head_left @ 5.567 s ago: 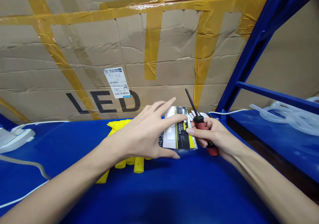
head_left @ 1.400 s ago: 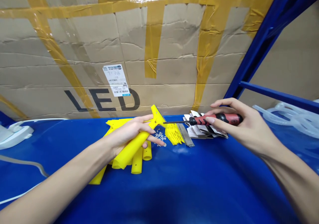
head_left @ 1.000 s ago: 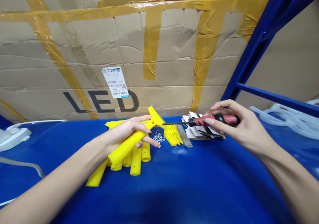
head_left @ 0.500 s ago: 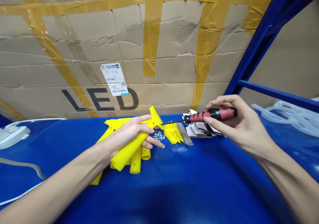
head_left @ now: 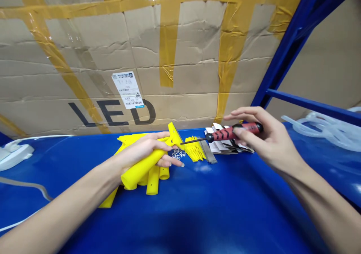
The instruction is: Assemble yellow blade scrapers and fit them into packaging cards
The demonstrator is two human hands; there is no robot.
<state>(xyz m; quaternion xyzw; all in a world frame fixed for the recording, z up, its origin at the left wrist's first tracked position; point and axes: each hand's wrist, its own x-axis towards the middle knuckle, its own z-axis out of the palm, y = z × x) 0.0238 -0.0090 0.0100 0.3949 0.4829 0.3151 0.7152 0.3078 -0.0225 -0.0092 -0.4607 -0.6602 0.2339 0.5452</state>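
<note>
My left hand (head_left: 146, 148) is closed around a yellow scraper (head_left: 143, 165), its round hollow handle tilted toward me and its wide head pointing up and right. In my right hand (head_left: 265, 141) lies a red and black screwdriver (head_left: 234, 131), held between thumb and fingers, with some fingertips lifted off. The screwdriver's tip meets or is very near the scraper's head; exact contact is unclear. Under and behind my left hand lie several more yellow scraper handles (head_left: 152, 182). Small screws (head_left: 178, 154) lie beside my left fingertips, next to thin yellow pieces (head_left: 194, 148) and flat grey blades (head_left: 209, 152).
A large taped cardboard box (head_left: 194, 66) stands behind the blue table (head_left: 197, 209). Folded white papers (head_left: 217, 145) lie past the blades. A blue metal frame (head_left: 278, 62) and clear tubing (head_left: 324, 130) are at the right, a white power strip (head_left: 17, 156) at the left.
The screwdriver's handle has turned, and my right fingers have loosened and spread on it. The scraper in my left hand has tilted slightly. The whole view has shifted a little.
</note>
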